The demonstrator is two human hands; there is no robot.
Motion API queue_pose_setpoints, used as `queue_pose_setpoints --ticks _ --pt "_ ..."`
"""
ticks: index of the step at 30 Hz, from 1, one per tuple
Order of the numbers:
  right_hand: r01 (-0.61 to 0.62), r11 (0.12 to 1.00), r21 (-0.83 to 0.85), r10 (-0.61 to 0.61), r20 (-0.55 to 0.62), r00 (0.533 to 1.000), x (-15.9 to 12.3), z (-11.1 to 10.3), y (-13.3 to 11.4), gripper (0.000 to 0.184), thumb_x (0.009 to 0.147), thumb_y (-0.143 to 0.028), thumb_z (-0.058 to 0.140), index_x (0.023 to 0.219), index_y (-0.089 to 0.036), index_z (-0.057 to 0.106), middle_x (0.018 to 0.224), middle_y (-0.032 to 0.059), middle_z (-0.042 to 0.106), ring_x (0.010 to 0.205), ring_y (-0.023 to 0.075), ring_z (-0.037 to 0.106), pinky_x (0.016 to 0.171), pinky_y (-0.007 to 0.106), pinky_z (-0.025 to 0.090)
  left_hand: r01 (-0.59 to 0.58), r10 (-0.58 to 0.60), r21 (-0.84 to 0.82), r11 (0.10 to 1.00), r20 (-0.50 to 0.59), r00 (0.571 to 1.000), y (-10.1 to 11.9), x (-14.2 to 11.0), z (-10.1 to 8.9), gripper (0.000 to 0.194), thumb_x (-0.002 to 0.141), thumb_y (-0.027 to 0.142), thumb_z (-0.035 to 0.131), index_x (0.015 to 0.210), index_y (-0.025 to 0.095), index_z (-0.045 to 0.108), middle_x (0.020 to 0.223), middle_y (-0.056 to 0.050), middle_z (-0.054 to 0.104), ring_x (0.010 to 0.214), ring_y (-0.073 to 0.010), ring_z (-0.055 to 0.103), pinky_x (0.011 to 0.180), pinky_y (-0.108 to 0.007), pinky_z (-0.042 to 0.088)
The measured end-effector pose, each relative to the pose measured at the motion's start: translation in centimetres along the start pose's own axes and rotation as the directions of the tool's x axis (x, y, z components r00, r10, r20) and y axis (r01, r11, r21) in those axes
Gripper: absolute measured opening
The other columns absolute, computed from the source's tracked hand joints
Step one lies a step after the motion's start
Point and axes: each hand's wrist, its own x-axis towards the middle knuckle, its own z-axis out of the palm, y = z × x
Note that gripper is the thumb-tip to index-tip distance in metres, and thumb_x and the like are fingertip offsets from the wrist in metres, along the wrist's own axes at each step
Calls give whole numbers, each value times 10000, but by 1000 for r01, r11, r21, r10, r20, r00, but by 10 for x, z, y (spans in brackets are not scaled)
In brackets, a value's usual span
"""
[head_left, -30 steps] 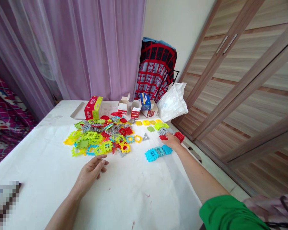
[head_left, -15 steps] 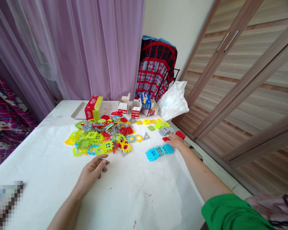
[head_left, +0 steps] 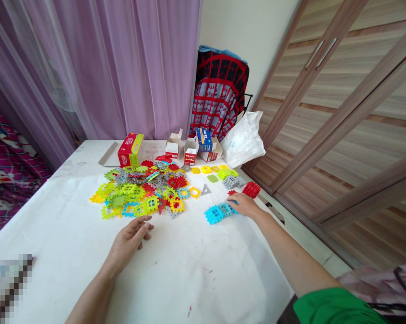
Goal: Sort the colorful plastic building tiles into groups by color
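My left hand (head_left: 132, 236) rests palm inward over the white tablecloth, fingers apart and holding nothing, just in front of a heap of colourful plastic interlocking pieces (head_left: 135, 191). On the right, my right hand (head_left: 246, 204) has its fingers on the blue interlocking piece (head_left: 234, 207) at the right end of a row of light-blue pieces (head_left: 215, 214). That piece is mostly covered by the hand. A small red piece (head_left: 231, 192) lies just beyond its fingertips. A stack of red pieces (head_left: 252, 189) sits behind the hand, beside grey ones (head_left: 232, 182) and lime-green ones (head_left: 227, 173).
Yellow pieces (head_left: 206, 169), a green square (head_left: 212, 178) and a grey triangle (head_left: 206, 189) lie behind the blue row. A red-and-yellow box (head_left: 131, 150), small open cartons (head_left: 190, 152), a blue box (head_left: 204, 138) and a white plastic bag (head_left: 243, 140) line the far edge.
My right hand has shifted from the small red piece towards me, onto the right end of the blue row. The red piece now lies uncovered by it. My left hand has stayed put.
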Motion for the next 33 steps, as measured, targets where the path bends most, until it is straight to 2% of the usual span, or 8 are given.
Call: queue_pose_setpoints --ticks 9,19,23,26,30,33 --pt "84 996 41 -85 18 996 -3 0 6 243 854 -215 501 926 -220 732 978 65 705 973 217 604 915 345 417 -15 16 28 999 -7 1000 2 0 0 576 683 626 602 1049 182 615 849 -82 701 616 -164 627 433 -228 430" --pt "100 988 120 -113 104 988 -18 -19 2 252 847 -250 494 935 -217 728 964 65 709 945 216 611 869 320 446 -10 10 22 1000 -8 1000 3 -1 0 573 680 618 615 1046 176 613 850 -87 704 618 -163 621 434 -228 434" --pt "92 988 125 -97 37 995 -13 -21 -5 258 832 -231 496 944 -215 728 1014 74 703 991 229 610 906 345 443 -11 12 33 999 -7 1000 3 -1 0 582 674 628 613 1046 182 617 850 -85 705 619 -166 627 441 -232 436" --pt "134 973 186 -135 -9 991 -5 -17 -17 328 788 -157 490 1019 -229 712 1100 55 691 1066 226 588 966 363 417 -10 10 29 1000 -15 1000 4 -2 1 576 669 622 621 1039 181 624 839 -84 709 614 -167 627 440 -233 432" --pt "147 949 277 -178 90 980 4 -11 -33 463 672 -63 476 1007 -269 722 1083 2 708 1048 207 602 961 327 426 -9 9 28 1000 -19 1000 5 -2 1 571 670 620 620 1035 181 624 836 -84 708 613 -168 627 440 -236 433" --pt "172 938 301 -216 120 969 7 -6 -37 497 602 -29 459 940 -257 743 1042 -1 717 1022 207 615 934 313 442 -12 12 40 999 -9 1000 4 -1 1 576 677 628 605 1040 181 615 844 -82 703 621 -168 629 444 -236 437"
